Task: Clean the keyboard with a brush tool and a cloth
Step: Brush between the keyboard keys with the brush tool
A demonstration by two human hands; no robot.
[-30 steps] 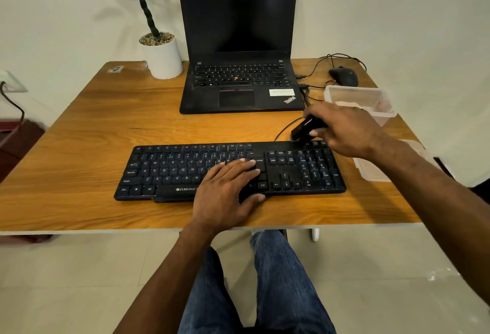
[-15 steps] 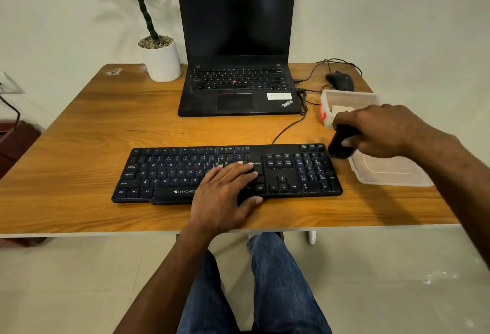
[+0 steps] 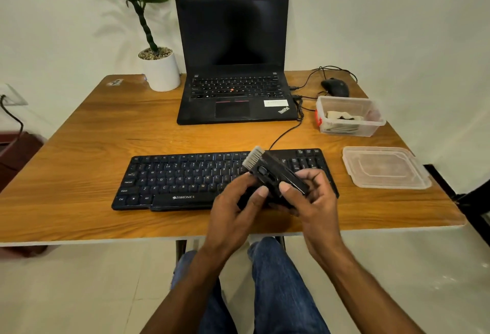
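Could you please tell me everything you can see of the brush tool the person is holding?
The brush tool is a chunky black block, seemingly plastic, with a flat tuft of pale grey bristles at its far upper-left end and an oval button or slider on its top face. It is held tilted above the right half of the keyboard, bristles pointing up and away. The left hand and the right hand both grip it, thumbs on its near side. It does not seem to touch the keys.
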